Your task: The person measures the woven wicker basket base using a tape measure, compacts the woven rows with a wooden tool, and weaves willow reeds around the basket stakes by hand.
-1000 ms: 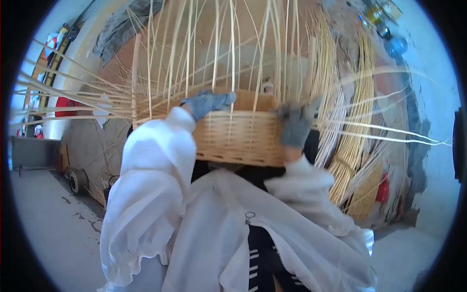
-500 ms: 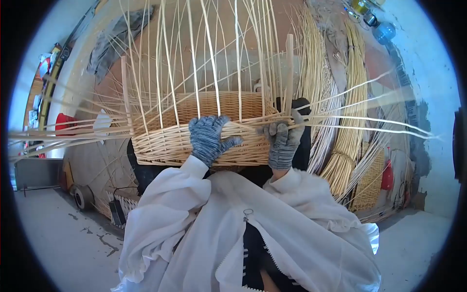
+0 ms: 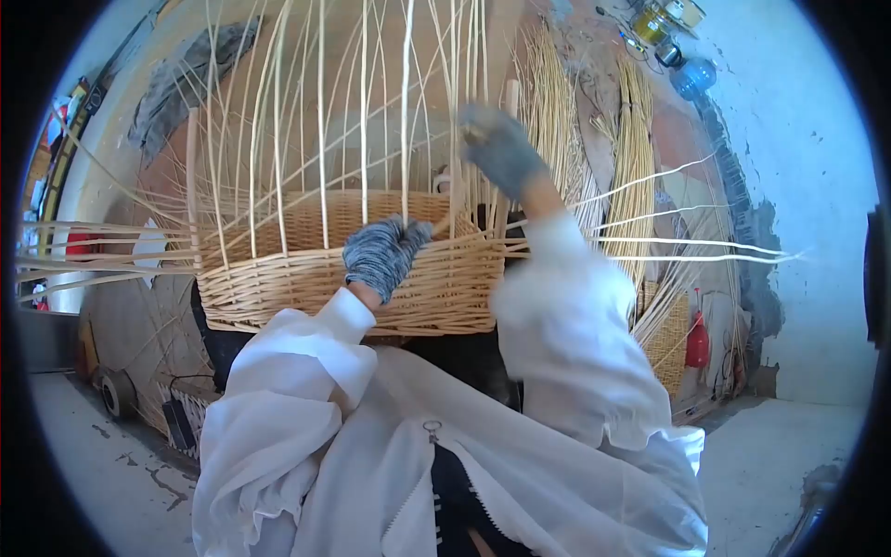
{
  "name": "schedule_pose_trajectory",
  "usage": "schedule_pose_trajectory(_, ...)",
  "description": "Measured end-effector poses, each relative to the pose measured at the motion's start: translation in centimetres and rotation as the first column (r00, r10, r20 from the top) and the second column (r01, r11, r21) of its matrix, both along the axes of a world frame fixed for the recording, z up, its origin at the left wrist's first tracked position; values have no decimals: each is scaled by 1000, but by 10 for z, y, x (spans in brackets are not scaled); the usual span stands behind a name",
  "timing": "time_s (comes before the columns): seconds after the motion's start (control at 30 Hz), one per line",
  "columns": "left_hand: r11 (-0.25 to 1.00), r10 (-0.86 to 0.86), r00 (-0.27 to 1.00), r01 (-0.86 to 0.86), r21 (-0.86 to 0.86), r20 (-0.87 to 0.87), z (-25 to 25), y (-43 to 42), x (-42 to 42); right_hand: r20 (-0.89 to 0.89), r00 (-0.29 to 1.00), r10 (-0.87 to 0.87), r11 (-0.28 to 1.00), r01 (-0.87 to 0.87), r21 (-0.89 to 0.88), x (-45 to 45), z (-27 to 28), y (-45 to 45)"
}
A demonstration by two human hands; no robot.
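A woven wicker basket (image 3: 325,290) lies across my lap, with long pale rods (image 3: 322,121) standing up from its walls and others sticking out sideways. My left hand (image 3: 382,255), in a grey knit glove, is closed on the near rim at the foot of an upright rod. Raised above the basket's right corner is my right hand (image 3: 501,148), also gloved and blurred by motion, beside the upright rods. Its fingers are too smeared to read. A thicker wooden stake (image 3: 193,167) stands at the left corner.
Bundles of long rods (image 3: 634,158) lie on the floor at the right, near a woven panel (image 3: 666,357) and a red bottle-like object (image 3: 697,342). A grey cloth (image 3: 186,84) is at the upper left. A wheel (image 3: 119,394) sits at the lower left. Rod tips reach far right.
My right hand has lifted from the rim to above the right corner. My left hand has closed on the rim from a flatter pose. The basket appears further left and lower in view.
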State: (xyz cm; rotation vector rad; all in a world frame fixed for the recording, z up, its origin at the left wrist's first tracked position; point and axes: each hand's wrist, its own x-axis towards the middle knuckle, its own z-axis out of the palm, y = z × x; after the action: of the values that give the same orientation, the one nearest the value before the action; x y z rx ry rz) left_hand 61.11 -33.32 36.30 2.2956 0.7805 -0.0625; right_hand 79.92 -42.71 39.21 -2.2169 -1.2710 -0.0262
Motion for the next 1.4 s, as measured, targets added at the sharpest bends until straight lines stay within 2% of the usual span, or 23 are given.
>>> schedule_pose_trajectory(0.07, 999, 37, 997, -36, 8, -74, -4, -3, 7, -245, 959, -145, 923, 42, -383, 23, -1, 57)
schedule_pose_trajectory(0.1, 996, 81, 990, -78, 35, -118, -2, 1, 14, -238, 962, -134, 928, 38, -370, 35, -12, 68)
schedule_pose_trajectory(0.17, 1000, 18, 999, -18, -2, -47, -16, 12, 13, -394, 916, -75, 869, 254, 425, 44, -63, 74)
schedule_pose_trajectory(0.2, 998, -33, 993, 26, -65, -116, -14, 16, 16, -262, 961, -83, 913, 179, 367, 11, -26, 35)
schedule_pose_trajectory(0.27, 977, -213, 961, 213, -18, -174, -31, 33, 28, -681, 712, 172, 773, 330, 541, -2, -26, -32)
schedule_pose_trajectory(0.3, 974, -226, 955, 225, -29, -194, -38, 30, 25, -727, 455, 514, 480, 550, 683, -41, 4, -73)
schedule_pose_trajectory(0.37, 974, -211, 931, 175, -142, -297, -39, 29, 31, -613, 503, 609, 333, 539, 774, -47, -89, -142)
schedule_pose_trajectory(0.43, 986, -154, 965, 135, -100, -215, -9, 12, 15, -861, 328, 389, 343, 816, 465, -84, -17, -148)
schedule_pose_trajectory(0.5, 994, -100, 989, 95, -46, -105, -8, -16, 1, -947, 319, 25, 814, 543, 204, -72, 5, -179)
schedule_pose_trajectory(0.53, 929, -74, 985, 10, 371, 158, -27, -29, -4, -943, 170, -285, 768, 630, -119, -69, 33, -167)
schedule_pose_trajectory(0.57, 714, -154, 914, -159, 682, 375, -39, -43, -10, -943, 162, -290, 762, 635, -125, -69, 28, -161)
schedule_pose_trajectory(0.67, 723, -282, 959, 217, 656, -7, -29, -69, 3, -221, 904, -367, 930, 361, -67, -69, -22, -134)
schedule_pose_trajectory(0.73, 838, -346, 908, 412, 359, -236, -16, -63, 5, 405, 912, -63, 970, 152, -191, -93, -57, -105)
schedule_pose_trajectory(0.9, 751, -482, 795, 157, 641, 370, -53, -15, -32, 362, 931, -47, 973, 124, -195, -91, -57, -109)
schedule_pose_trajectory(0.97, 927, -254, 642, -54, 372, 724, -16, 8, -98, 720, 692, -44, 965, 217, -150, -110, -25, -107)
schedule_pose_trajectory(1.03, 818, -49, 682, -392, 421, 730, -19, 73, -183, 607, 773, -186, 981, 109, 161, -131, -33, -97)
schedule_pose_trajectory(1.07, 887, 324, 421, -446, -117, 848, -44, 112, -209, 239, 960, -143, 984, 112, 140, -149, -22, -71)
schedule_pose_trajectory(1.1, 804, 434, 410, -578, -139, 802, -56, 139, -231, -187, 979, -87, 988, 108, 107, -185, -13, -40)
schedule_pose_trajectory(1.17, 803, 569, 327, -418, -425, 755, -68, 164, -240, -578, 798, 174, 980, -84, 179, -232, 0, 46)
schedule_pose_trajectory(1.23, 834, -11, 703, -385, 394, 711, -53, 178, -245, 72, 898, 435, 857, -437, 275, -277, 17, 139)
schedule_pose_trajectory(1.3, 868, 30, 722, -362, 340, 691, -66, 207, -247, 281, 849, 447, 778, -524, 347, -301, 22, 211)
schedule_pose_trajectory(1.37, 971, 212, 660, -223, -82, 720, -103, 245, -241, 307, 834, 458, 833, -523, 178, -325, 12, 255)
schedule_pose_trajectory(1.4, 936, 195, 483, 168, -309, 854, -111, 251, -226, 300, 828, 474, 853, -516, 75, -346, 9, 275)
